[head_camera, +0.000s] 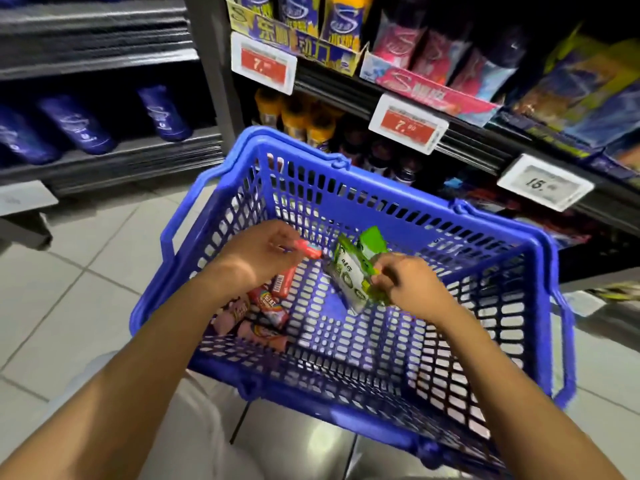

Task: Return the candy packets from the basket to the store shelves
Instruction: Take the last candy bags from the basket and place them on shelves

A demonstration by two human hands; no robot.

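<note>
Inside basket [221, 188]: left hand [263, 251] holds red packet [308, 250], right hand [408, 282] green packets [356, 271].

Blue lattice basket [540, 268]; green candy packets [360, 271]; red candy packet [308, 250].

Blue basket [540, 251]: left hand [266, 251] holding red packet [308, 250]; right hand [408, 282] gripping green packets [349, 271]; red packets [268, 306] on bottom.

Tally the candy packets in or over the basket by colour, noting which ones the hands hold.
Green packets, held by the right hand: 2
Red packet, held by the left hand: 1
Red and pink packets lying in the blue basket: about 4, partly hidden by the left arm
Total: about 7
</note>
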